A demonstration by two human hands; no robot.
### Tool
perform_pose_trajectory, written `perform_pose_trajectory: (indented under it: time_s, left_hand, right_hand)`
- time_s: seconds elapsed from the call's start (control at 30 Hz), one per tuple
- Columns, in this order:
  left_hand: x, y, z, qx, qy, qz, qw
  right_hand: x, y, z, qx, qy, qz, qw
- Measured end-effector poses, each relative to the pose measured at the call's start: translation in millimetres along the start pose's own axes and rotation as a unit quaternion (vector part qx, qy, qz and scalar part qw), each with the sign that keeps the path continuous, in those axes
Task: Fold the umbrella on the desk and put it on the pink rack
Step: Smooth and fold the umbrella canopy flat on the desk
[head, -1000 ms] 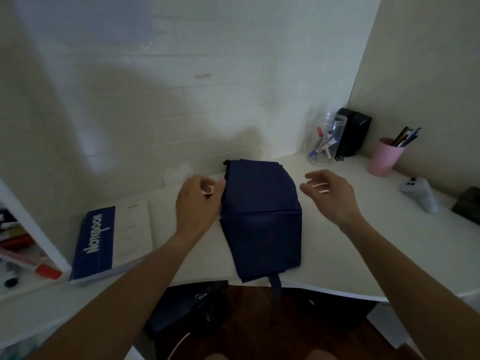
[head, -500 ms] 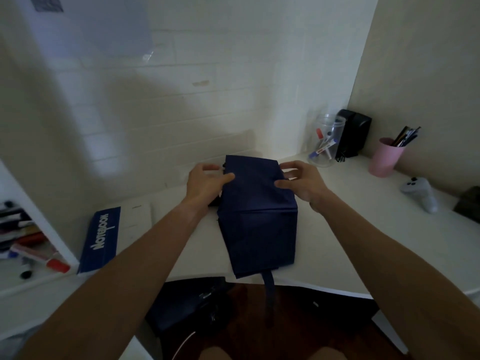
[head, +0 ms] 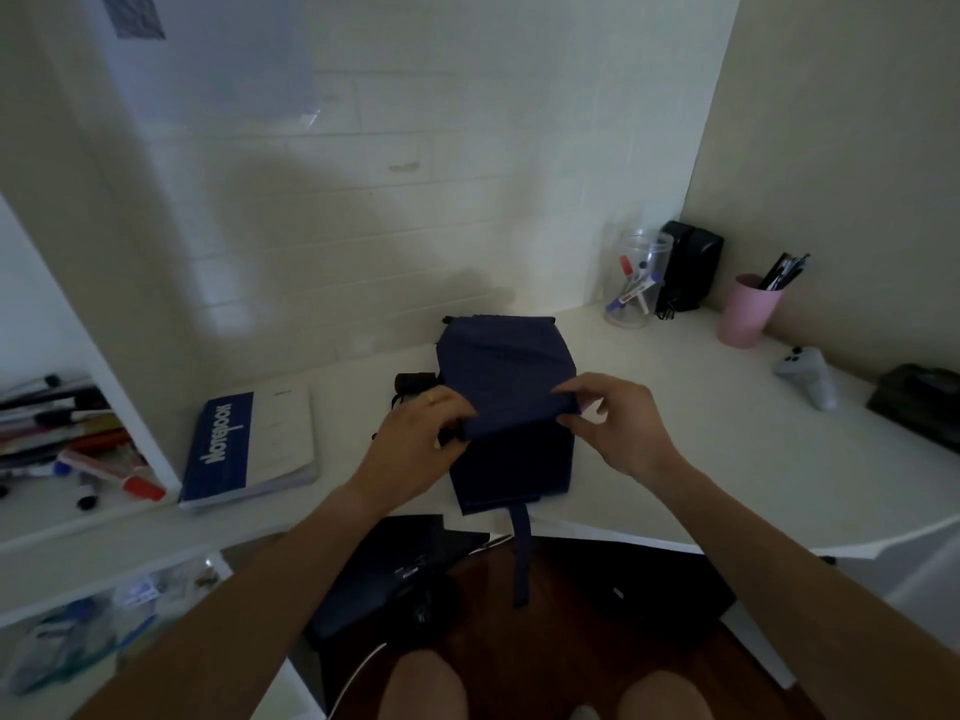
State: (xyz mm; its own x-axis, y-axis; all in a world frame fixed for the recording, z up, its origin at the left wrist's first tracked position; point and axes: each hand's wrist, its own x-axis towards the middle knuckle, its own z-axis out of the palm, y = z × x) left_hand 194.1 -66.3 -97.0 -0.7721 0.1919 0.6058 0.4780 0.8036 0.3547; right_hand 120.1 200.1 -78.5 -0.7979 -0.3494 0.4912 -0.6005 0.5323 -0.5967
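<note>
A dark navy umbrella (head: 506,366) lies flattened on the white desk (head: 727,444), its canopy folded into a wide panel. Its strap (head: 521,553) hangs over the desk's front edge. The black handle (head: 413,381) pokes out at the canopy's left side. My left hand (head: 415,439) pinches the left end of a fold running across the middle of the canopy. My right hand (head: 618,423) pinches the right end of the same fold. No pink rack is in view.
A blue and white notebook (head: 249,449) lies left of the umbrella. At the back right stand a clear jar of markers (head: 636,278), a black box (head: 688,265) and a pink pen cup (head: 748,314). A grey controller (head: 808,374) lies further right. Shelves with markers (head: 67,433) are at the left.
Both hands slid from the canopy's far sides toward me and now pinch a fold across its middle. The far part of the canopy has been pulled over the near part.
</note>
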Motion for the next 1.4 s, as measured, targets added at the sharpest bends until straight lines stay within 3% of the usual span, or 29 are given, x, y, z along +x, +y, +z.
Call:
perform_pose_trajectory:
  time_s: [0.13,0.3,0.37,0.47,0.53,0.7,0.83,1.13,1.27,1.3,1.4]
  left_hand:
    - [-24.0,6.3,7.1,0.069,-0.025,0.016,0.997]
    - [-36.7,3.8,16.6,0.042,-0.055,-0.012,0.998]
    - [-37.4,1.8,21.1,-0.009,-0.025,-0.065,0.998]
    - [-36.1,7.9,26.0,-0.099,0.087,-0.189,0.973]
    - [-35.5,12.0,26.8,-0.112,0.115,-0.205,0.965]
    - [-37.8,9.1,25.4,-0.003,0.017,-0.085,0.996]
    - [-40.1,5.6,20.9,0.088,-0.012,0.029,0.996]
    - [-38.5,-5.1,19.9,0.050,-0.120,-0.048,0.990]
    - [-14.6,9.6,23.5,0.065,-0.070,-0.015,0.995]
    - [-8.6,14.0,27.6,0.069,-0.090,-0.005,0.993]
    - [-5.7,15.1,43.5,0.117,-0.245,-0.016,0.962]
  right_hand:
    - [-30.2,8.6,8.5,-0.086,0.006,-0.081,0.993]
    - [-49.7,14.4,16.6,-0.120,-0.002,-0.090,0.989]
    - [-49.5,16.0,16.3,-0.113,0.005,-0.077,0.991]
    - [-45.7,14.8,15.2,-0.091,0.019,-0.048,0.995]
    - [-43.6,13.0,15.4,-0.064,0.018,-0.044,0.997]
    - [-46.0,15.7,14.8,-0.091,-0.015,-0.073,0.993]
    - [-54.6,19.5,16.1,-0.132,-0.034,-0.109,0.985]
    - [-65.0,26.7,19.7,-0.146,-0.065,-0.170,0.973]
    - [-62.0,30.4,19.5,-0.156,-0.106,-0.165,0.968]
    - [-61.4,29.9,19.3,-0.162,-0.121,-0.161,0.966]
    - [-58.3,24.8,16.7,-0.151,-0.129,-0.130,0.971]
